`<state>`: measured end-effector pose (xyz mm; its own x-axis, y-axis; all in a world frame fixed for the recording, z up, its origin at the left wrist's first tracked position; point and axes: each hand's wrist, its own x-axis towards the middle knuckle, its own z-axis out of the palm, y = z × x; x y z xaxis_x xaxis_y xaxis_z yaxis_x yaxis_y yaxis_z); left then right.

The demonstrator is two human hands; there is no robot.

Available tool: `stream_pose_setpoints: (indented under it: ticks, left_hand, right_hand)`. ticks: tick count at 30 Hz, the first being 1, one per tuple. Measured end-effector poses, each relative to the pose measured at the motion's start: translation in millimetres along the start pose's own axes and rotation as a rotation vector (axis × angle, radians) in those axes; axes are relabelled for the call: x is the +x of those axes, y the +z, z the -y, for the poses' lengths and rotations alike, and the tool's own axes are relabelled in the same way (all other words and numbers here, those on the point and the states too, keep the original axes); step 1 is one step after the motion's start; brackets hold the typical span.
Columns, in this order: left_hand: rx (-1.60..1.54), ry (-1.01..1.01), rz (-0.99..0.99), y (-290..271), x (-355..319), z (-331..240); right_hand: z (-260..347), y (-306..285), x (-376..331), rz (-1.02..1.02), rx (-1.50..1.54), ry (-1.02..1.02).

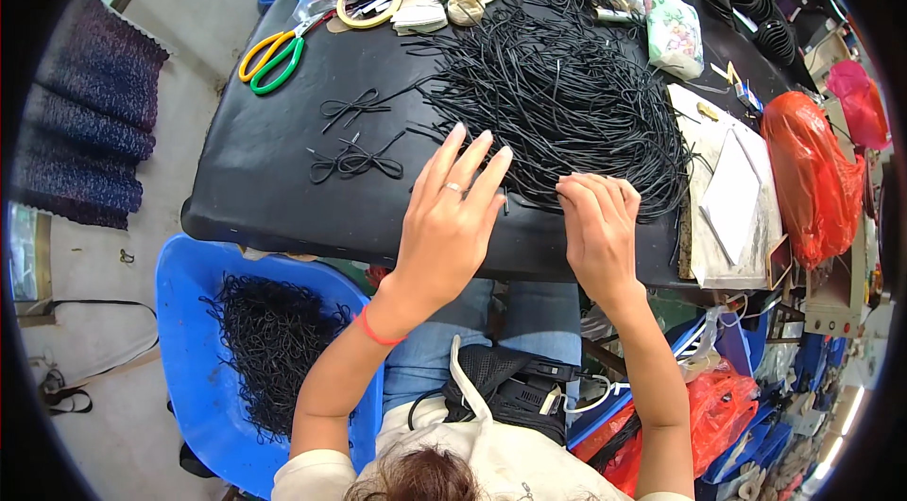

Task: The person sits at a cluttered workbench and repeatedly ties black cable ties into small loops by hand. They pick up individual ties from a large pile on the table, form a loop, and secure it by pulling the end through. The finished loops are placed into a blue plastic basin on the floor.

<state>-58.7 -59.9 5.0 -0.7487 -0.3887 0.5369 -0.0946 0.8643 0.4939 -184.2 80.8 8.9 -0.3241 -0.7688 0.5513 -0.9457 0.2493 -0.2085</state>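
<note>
A large heap of thin black cords (pixel 567 95) lies tangled on the dark table. My left hand (pixel 446 217) is at its near left edge, fingers stretched and spread over the cord ends, holding nothing I can see. At the near right edge of the heap, my right hand (pixel 603 229) has its fingers bent and pressed together against the cords. Whatever is under those fingertips is hidden. Left of the heap lie two looped black cords, an upper tied cord (pixel 355 108) and a lower tied cord (pixel 355 161).
Scissors with yellow and green handles (pixel 274 59) lie at the far left, near tape rolls (pixel 369 2). A blue tub (pixel 189 340) of looped black cords stands below the table's left side. On the right are a white board (pixel 704 246), a tissue pack (pixel 674 33) and red bags (pixel 812 180).
</note>
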Motion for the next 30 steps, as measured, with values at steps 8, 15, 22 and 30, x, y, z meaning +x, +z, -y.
stream_pose_setpoints:
  ticks: [8,15,22,30]
  left_hand:
    - [0.175,0.151,0.036,12,11,12]
    - [-0.315,-0.138,0.069,-31,0,-14]
    - [-1.038,-0.701,0.428,-44,-31,-7]
    - [-1.513,-1.023,0.096,-21,-32,-19]
  right_hand:
    - [9,8,6,-0.03,0.157,0.032]
    - [32,-11,15,-0.04,0.356,0.036]
    - [27,-31,19,-0.204,0.221,0.111]
    - [61,-9,10,0.026,0.505,0.23]
